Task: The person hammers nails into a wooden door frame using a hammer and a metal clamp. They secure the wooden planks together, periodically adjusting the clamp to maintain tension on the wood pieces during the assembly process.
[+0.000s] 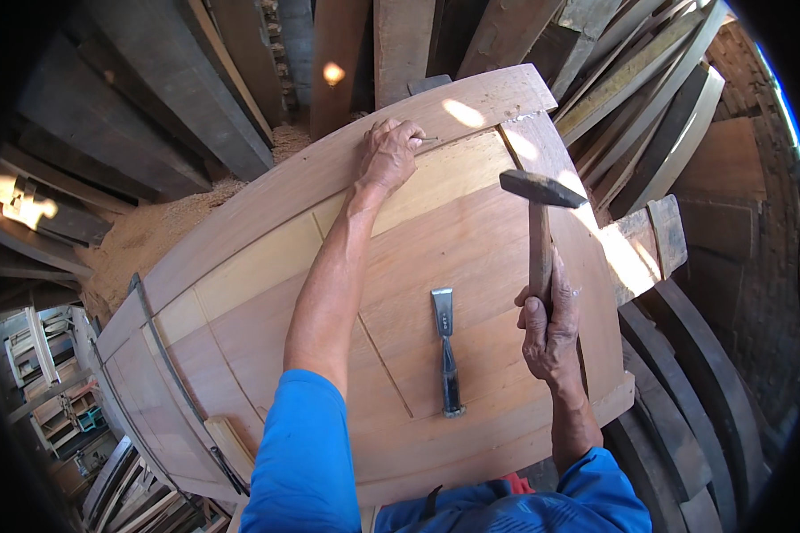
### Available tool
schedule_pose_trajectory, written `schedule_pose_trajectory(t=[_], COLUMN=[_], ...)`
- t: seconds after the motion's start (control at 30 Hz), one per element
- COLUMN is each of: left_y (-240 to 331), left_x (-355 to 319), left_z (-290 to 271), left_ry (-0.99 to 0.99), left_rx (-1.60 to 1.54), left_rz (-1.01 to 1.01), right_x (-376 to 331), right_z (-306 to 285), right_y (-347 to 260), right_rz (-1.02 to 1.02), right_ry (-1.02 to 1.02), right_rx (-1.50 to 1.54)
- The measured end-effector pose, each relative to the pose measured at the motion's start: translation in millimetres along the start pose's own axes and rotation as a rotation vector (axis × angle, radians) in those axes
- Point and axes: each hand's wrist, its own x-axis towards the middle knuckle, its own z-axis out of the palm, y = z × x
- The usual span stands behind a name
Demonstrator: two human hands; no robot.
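Note:
A large wooden panel [471, 266], pieced together from reddish and pale boards, lies in front of me. Near its far edge my left hand [388, 153] pinches a thin nail [429, 139], whose end sticks out to the right of the fingers. On the right side, my right hand [551, 324] grips a hammer [540, 240] by its wooden handle. The hammer's dark metal head [542, 188] is raised over the panel, apart from the nail. Between my forearms a metal chisel [448, 355] rests on the boards, its blade pointing away from me.
A long dark metal bar [164, 346] crosses the panel at left, near a small wood block [228, 444]. Sawdust [160, 222] is heaped beyond the far left edge. Dark planks [187, 89] lean behind, and curved timbers [684, 417] are stacked at right.

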Motion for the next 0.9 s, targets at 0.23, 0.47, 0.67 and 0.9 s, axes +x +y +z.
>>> schedule_pose_trajectory(t=[0.23,0.47,0.67,0.9], left_y=[-10,3,-3,-2], left_x=[2,13,13,13], left_z=[10,-4,-1,-1], left_ry=[0.015,-0.12,-0.112,-0.115], left_rx=[-0.019,0.026,-0.01,0.007], left_rz=[0.057,-0.01,0.024,0.032], right_x=[52,81,97,112], right_z=[9,21,29,38], right_y=[8,-2,15,25], right_rz=[-0.082,0.006,-0.041,-0.018], right_ry=[0.058,0.005,-0.049,-0.079], right_rx=[-0.044,-0.197,-0.317,-0.432])
